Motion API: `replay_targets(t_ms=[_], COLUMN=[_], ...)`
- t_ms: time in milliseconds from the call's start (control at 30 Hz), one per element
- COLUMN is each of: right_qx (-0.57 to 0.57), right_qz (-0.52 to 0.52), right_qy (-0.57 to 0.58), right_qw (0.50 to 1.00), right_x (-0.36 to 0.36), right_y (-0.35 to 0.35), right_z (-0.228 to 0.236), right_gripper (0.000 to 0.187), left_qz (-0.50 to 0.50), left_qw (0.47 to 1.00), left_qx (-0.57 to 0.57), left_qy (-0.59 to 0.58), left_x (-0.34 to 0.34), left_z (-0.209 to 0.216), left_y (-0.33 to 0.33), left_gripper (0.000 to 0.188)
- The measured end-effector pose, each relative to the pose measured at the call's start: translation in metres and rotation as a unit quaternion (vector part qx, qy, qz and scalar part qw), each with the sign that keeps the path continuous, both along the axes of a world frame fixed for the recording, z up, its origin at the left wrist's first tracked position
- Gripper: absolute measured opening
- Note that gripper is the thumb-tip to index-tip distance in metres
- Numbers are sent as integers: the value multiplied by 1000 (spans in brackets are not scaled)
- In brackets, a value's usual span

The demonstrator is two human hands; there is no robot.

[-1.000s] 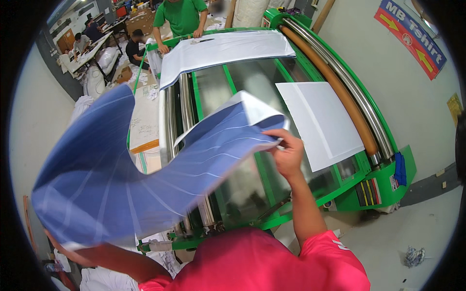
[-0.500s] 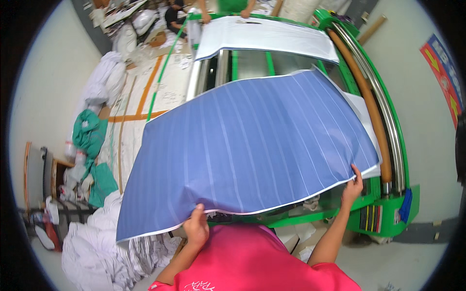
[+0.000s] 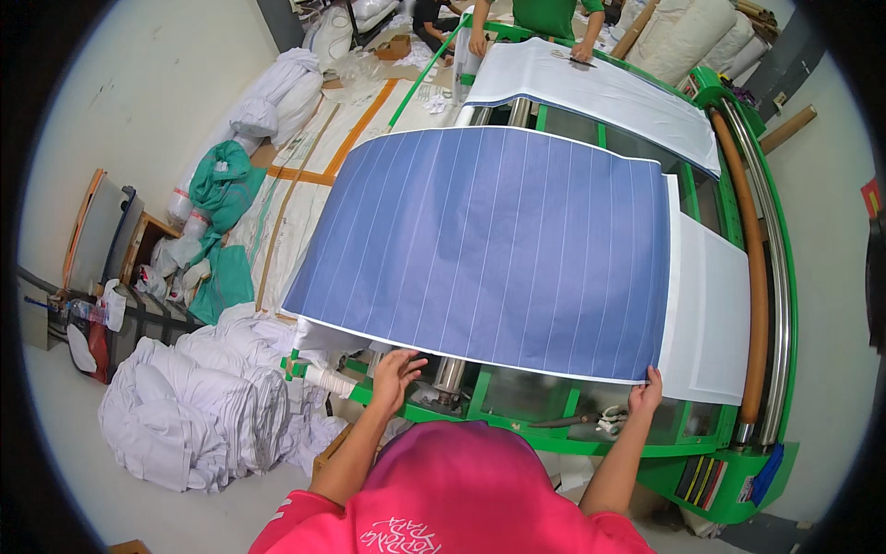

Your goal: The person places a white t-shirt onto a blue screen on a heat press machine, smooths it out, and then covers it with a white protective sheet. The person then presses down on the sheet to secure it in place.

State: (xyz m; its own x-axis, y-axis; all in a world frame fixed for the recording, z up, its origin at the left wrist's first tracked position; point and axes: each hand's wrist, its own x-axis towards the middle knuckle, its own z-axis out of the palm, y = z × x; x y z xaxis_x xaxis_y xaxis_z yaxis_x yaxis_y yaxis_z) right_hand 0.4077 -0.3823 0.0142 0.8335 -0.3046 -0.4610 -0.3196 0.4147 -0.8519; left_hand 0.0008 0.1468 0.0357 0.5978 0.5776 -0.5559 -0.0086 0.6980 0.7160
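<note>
A large blue sheet [image 3: 498, 249] with thin white stripes and a white border spreads over the green-framed machine [image 3: 531, 443]. Its near right corner is pinched in my right hand [image 3: 645, 393]. Just below the near edge is my left hand [image 3: 395, 379], fingers apart and holding nothing. To the right, a plain white sheet [image 3: 715, 314] lies partly beneath the blue one. Farther back, another sheet with its white side up [image 3: 591, 97] lies across the frame, and dark-handled scissors [image 3: 577, 59] rest on it.
Across the machine stands a person in a green shirt [image 3: 544, 17], hands at its far edge. A brown roll [image 3: 752, 277] and a shiny metal roller [image 3: 783, 277] run along the right side. Piled white cloth [image 3: 194, 406] lies at the left, below green cloth [image 3: 226, 194].
The blue sheet, raised and buckled before, now lies flatter and squarer on the machine. My left hand has let go of its near edge; my right hand still grips it, now at the corner.
</note>
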Motion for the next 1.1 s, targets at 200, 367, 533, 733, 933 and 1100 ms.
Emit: replay_targets(t_ms=[200,367,533,733,933,1100], right_qx=[-129,-170,-151,-215,-400,-711], right_qz=[-96,-171,-175,-215,-101,118], right_qy=[-10,-40,-6,-17,132,22], right_qw=[987,970,973,953,901,693], right_x=[4,11,22,28,19,-17], right_y=[33,-24,-68,-140,-130,-42], right_z=[14,21,29,39,67,25], right_gripper=[53,50,54,56,81,94], left_qz=[5,93,57,-63,-118,-88], left_qw=[993,980,986,996,991,994], left_qx=[45,101,108,6,-6,10], left_qy=[111,147,115,70,63,71], left_x=[18,-12,-35,10,26,30], left_z=[-5,-27,-43,-33,-25,-48], left_y=[37,60,83,68,50,44], left_gripper=[34,46,42,36,32,29])
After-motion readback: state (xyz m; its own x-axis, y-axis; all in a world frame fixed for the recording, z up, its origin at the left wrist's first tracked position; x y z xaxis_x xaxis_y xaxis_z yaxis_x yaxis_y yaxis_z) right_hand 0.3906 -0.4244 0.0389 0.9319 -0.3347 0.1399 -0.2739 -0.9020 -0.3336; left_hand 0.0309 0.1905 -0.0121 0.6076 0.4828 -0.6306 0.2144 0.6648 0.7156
